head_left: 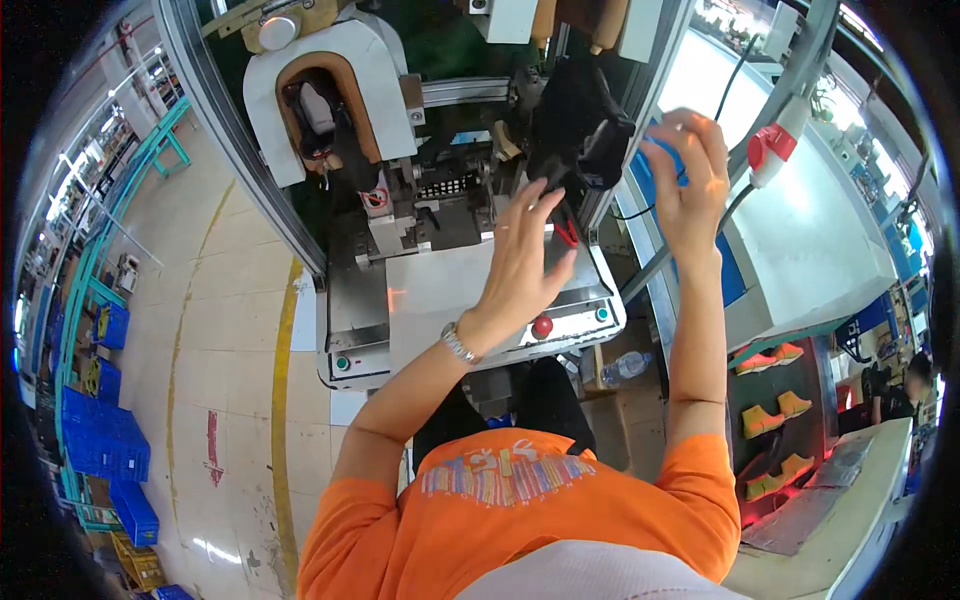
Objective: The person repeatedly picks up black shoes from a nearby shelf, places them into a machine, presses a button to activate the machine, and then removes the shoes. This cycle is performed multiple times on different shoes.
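My left hand [522,262] reaches over the front of a white machine, its fingers apart with nothing between them. Just beyond its fingertips is a dark, shoe-like piece [585,125] at the machine's right station; its exact kind is hard to make out. To the right of that piece, beside the metal frame post [658,65], my right hand [692,185] is raised. Its fingers bend but stay apart from the thumb, and no object shows in them. At the left station, a white arched clamp [392,85] with a brown lining surrounds another dark piece [318,110].
A red button [542,327] and green buttons [343,363] sit on the machine's front panel. On the right, a red and white plug [772,150] hangs near a pale cabinet [800,240]. Orange and yellow shoe uppers [765,420] lie on a conveyor. Blue crates [105,435] stand far left.
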Demonstrator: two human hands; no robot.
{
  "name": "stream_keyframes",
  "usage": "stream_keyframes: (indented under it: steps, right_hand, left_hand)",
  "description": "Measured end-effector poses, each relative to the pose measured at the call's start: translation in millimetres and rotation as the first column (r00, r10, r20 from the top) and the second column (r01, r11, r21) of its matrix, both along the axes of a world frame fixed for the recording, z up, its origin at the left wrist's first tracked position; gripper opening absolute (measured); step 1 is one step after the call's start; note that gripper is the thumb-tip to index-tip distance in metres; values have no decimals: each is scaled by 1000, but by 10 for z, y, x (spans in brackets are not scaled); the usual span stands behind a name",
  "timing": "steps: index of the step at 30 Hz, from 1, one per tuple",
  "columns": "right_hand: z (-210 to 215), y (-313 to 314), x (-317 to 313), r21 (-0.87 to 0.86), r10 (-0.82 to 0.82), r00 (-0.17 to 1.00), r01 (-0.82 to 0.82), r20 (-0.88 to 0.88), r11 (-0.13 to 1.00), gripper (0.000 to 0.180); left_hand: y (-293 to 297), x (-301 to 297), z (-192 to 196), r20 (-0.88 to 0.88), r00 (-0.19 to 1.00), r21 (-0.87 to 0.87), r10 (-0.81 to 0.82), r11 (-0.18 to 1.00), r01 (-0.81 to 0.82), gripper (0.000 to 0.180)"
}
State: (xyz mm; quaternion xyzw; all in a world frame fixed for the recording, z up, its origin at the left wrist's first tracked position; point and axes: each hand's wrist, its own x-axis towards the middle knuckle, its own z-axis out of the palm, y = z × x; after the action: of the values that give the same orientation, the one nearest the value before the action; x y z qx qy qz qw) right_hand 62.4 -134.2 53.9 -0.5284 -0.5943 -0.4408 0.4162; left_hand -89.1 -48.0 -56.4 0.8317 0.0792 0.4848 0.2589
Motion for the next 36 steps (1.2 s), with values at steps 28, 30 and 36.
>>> stream_keyframes:
  steps: [28, 30, 36]
  right_hand:
    - [-711, -1674, -146, -202, -59, 592, -178, -804, 963, 58]
    - [-1042, -1962, -171, -1, 93, 165, -495, -982, 869, 52]
    - [-1615, -2484, -466, 179, 80, -314, -299, -946, 937, 31]
  left_hand:
    - [-1081, 475, -490, 641, 732, -701, -233, 211, 681, 38]
    - [-1146, 512, -483, 684, 700, -723, -206, -61, 688, 44]
    - [-1522, 699, -1034, 580, 583, -796, -569, -550, 254, 48]
